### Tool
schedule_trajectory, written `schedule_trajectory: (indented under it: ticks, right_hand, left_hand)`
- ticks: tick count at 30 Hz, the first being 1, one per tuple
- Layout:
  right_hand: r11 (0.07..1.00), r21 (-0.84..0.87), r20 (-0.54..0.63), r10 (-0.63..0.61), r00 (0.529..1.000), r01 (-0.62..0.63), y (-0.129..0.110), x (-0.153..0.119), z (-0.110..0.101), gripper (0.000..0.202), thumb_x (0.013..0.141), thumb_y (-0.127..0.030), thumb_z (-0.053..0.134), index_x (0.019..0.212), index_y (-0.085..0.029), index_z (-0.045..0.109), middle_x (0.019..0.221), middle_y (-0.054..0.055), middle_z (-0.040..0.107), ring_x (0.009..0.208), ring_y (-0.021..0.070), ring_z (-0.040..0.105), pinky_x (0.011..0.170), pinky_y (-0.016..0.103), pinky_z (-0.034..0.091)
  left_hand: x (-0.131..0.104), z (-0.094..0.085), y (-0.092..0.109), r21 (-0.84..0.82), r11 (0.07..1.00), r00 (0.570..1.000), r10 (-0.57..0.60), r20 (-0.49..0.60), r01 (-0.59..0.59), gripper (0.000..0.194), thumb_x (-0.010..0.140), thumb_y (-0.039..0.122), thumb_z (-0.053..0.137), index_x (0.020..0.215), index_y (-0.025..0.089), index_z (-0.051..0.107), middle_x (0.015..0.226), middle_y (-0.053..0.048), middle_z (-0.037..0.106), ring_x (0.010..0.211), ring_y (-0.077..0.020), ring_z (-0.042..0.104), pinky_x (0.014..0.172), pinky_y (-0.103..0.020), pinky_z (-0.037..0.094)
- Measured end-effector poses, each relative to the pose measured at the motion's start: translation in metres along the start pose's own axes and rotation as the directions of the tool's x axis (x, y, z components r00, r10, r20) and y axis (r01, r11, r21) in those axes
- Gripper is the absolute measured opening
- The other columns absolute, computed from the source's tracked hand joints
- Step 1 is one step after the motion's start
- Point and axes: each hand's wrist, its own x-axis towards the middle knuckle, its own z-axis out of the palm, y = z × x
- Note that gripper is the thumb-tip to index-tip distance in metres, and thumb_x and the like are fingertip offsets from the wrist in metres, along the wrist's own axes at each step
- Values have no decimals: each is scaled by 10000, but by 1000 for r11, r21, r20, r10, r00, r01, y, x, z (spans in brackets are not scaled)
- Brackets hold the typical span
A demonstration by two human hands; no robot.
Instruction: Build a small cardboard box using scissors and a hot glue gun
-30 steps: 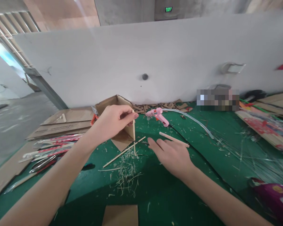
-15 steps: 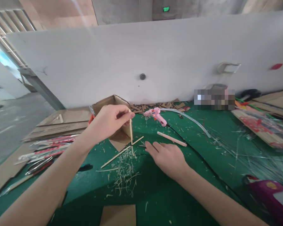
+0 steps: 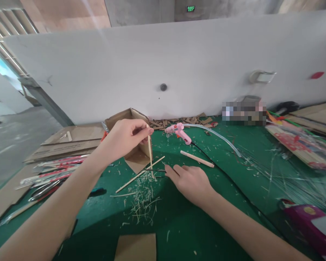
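Observation:
My left hand (image 3: 132,136) pinches the top of a thin wooden stick (image 3: 150,152), held nearly upright with its lower end at the green tabletop. My right hand (image 3: 188,183) is closed on a thin dark blade (image 3: 159,170); its handle is hidden in my fingers. The blade points left and crosses the lower part of the stick. Another thin stick (image 3: 127,182) lies slantwise behind them. Pale curled shavings (image 3: 143,203) are heaped below the blade. An open cardboard box (image 3: 137,159) stands behind my left hand.
Beyond my right hand lie a pink glue gun (image 3: 180,133) with a black cord, a clear glue stick (image 3: 220,136) and a pale rod (image 3: 197,158). Wrapped packets (image 3: 54,168) and scissors (image 3: 45,190) are at left. A cardboard square (image 3: 137,248) lies in front.
My right hand has shifted slightly left, and the blade now reaches across the stick. My left hand keeps its pinch on the stick, nearly in place.

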Motion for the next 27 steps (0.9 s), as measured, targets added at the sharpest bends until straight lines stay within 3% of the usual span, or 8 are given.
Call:
schedule_trajectory:
  ticks: [4,10,15,21,25,27]
  right_hand:
    - [997,-61,-111,40,993,-47,3,2,-2,197,903,-230,525,1072,-210,624,636,-31,583,506,99,487,505,311,167]
    - [999,16,32,45,998,-46,-3,0,-3,130,908,-293,522,901,-220,630,616,-38,570,485,103,481,500,314,140]
    - [996,-63,-111,62,992,-70,2,3,-2,155,922,-287,504,993,-221,625,597,-40,557,497,97,481,513,307,152]
    - [1000,-9,8,9,1000,-9,0,2,-3,124,902,-288,529,884,-217,629,610,-37,569,494,97,475,512,314,141]
    - [996,-79,-121,38,992,-48,4,5,-4,160,926,-288,496,964,-216,634,594,-36,559,508,90,468,522,303,160]
    - [997,-55,-102,40,994,-45,4,5,-4,176,929,-299,491,903,-206,638,583,-34,553,496,84,454,517,299,156]
  left_hand:
    - [0,0,0,11,1000,1000,10,3,-10,306,878,434,478,727,206,616,710,-7,689,669,-133,654,627,-235,486]
    - [1,1,-2,-3,1000,1000,3,-4,-3,287,878,409,483,724,202,610,711,-4,689,674,-126,653,642,-232,491]
    - [1,1,-1,-31,999,1000,10,0,-10,291,878,400,486,714,195,611,708,-8,688,670,-124,654,660,-236,507]
    - [1,1,-1,-67,998,1000,12,14,-11,274,876,368,491,713,184,614,717,-16,690,679,-119,655,666,-227,519]
    - [1,1,0,-42,999,999,33,1,-33,281,876,356,487,695,180,609,717,-18,690,680,-117,651,670,-226,514]
    - [0,1,1,-31,999,999,39,-4,-39,281,877,352,482,694,179,608,723,-21,690,687,-119,650,673,-229,513]
